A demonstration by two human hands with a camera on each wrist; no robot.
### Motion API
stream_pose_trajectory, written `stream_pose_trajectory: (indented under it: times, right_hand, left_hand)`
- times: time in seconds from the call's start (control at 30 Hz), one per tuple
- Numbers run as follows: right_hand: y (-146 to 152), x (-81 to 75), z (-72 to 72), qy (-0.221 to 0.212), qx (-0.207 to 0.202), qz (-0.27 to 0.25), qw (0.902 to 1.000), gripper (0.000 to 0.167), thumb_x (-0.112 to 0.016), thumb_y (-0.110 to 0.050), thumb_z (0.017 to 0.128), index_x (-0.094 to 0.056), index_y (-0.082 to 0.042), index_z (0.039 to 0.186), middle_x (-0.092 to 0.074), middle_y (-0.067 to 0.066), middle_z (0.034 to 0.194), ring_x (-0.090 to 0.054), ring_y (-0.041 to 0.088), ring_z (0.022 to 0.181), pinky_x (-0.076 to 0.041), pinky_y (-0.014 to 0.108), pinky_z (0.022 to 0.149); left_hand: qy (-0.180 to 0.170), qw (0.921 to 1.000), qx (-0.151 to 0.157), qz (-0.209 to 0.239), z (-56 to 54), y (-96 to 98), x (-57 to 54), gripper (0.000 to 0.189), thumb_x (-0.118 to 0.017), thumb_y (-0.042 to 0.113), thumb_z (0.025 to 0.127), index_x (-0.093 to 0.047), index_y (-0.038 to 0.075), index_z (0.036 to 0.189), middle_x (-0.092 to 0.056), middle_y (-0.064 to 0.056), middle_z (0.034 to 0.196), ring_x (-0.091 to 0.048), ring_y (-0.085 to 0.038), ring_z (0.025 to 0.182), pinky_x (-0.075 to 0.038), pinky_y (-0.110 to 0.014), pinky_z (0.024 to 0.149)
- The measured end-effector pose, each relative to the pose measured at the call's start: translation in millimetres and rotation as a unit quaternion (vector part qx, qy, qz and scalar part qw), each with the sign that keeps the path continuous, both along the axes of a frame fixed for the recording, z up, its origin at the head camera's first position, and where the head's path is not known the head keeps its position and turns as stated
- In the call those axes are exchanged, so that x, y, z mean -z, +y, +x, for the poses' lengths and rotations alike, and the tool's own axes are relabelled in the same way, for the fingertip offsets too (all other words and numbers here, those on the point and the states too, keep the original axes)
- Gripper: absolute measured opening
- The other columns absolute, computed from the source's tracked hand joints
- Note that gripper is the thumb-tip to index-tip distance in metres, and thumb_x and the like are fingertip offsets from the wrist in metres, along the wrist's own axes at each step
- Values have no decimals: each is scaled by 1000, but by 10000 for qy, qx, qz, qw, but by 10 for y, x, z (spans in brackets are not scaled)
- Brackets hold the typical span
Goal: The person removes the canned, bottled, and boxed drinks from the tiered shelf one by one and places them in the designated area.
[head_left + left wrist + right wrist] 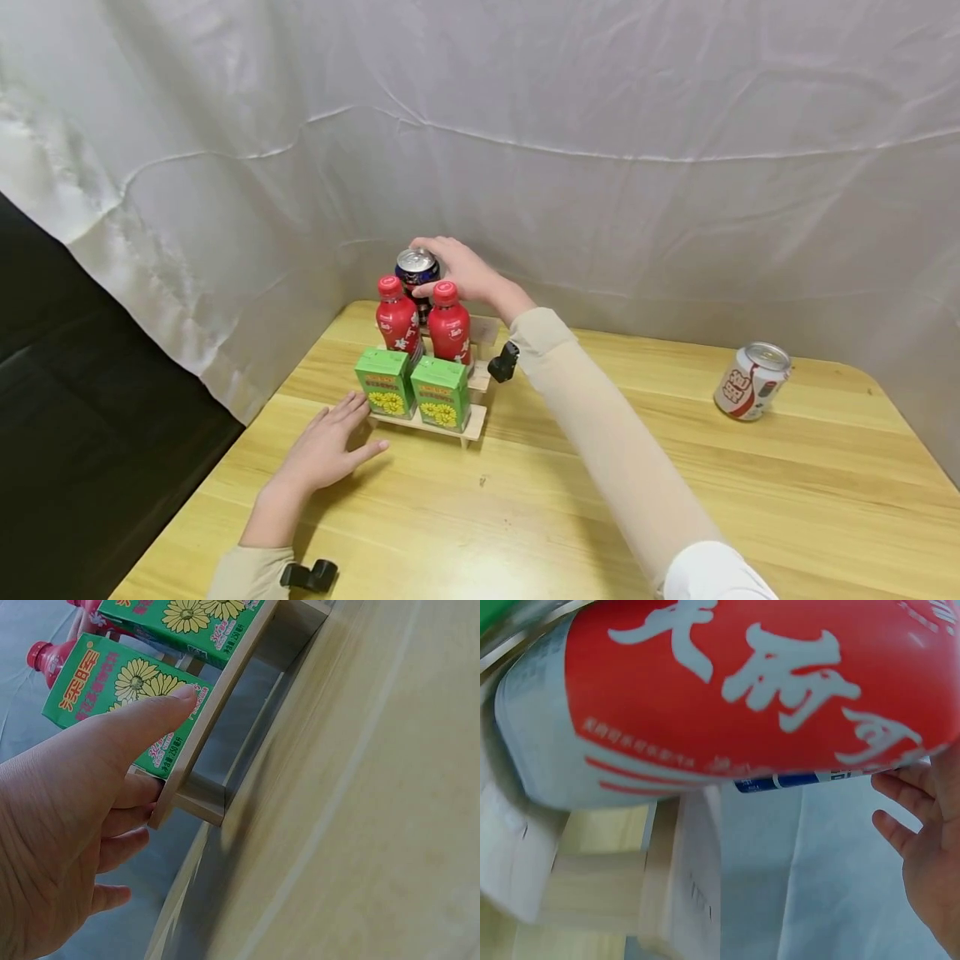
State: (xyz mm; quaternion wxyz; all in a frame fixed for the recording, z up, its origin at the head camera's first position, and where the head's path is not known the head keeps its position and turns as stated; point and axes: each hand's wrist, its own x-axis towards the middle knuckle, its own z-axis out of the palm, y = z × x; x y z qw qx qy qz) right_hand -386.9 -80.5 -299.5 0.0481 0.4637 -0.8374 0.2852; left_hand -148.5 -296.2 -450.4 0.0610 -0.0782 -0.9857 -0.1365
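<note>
At the back of the small wooden rack, my right hand (pixel 465 268) grips a dark blue drink can (pixel 417 265) near its top. In the right wrist view, a red bottle (pixel 727 690) hides most of that can, and the fingers (pixel 904 796) reach behind the bottle. Two red bottles stand on the middle tier, the right one (pixel 450 327) beneath my right wrist. On the front tier are two green drink cartons, left (pixel 386 383) and right (pixel 441 395). My left hand (pixel 324 446) lies at the rack's front left corner, thumb stretched out, fingertips beside the left carton.
The stepped wooden rack (pixel 474 423) stands on a wood-grain table (pixel 555 517). A white and red can (pixel 752 382) stands far to the right. Grey cloth (pixel 600 208) hangs behind the table, with black cloth (pixel 90 433) at the left edge.
</note>
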Motion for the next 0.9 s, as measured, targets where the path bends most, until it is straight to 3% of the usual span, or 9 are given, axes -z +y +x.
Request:
stream_pose_trajectory:
  times: [0.37,0.6,0.9]
  right_hand:
    - [421,-78,36,212,577,-127,9980,62,-77,-30,80,-51,-16,135,-60,8,122,-51,23,114,-45,41,101]
    - [670,-123,131,344,980,-146,9945,69,-79,-42,76,-51,-18,134,-60,7,123,-50,24,117,-43,45,103]
    - [897,-155,303,711,1358,-232,9879,68,-79,-45,74,-53,-19,131,-61,6,122,-48,27,118,-41,48,104]
  left_hand:
    - [-24,10000,96,11,-56,-19,2,83,-56,62,89,-46,0,144,-35,-18,155,-31,-37,146,-23,-61,118]
    - [-64,9999,100,8,-43,-86,-11,83,-56,62,89,-46,0,143,-35,-19,156,-30,-38,146,-23,-62,118]
    - [-73,10000,64,19,-2,-201,-22,82,-57,60,90,-47,-2,142,-35,-21,155,-31,-40,145,-23,-62,117]
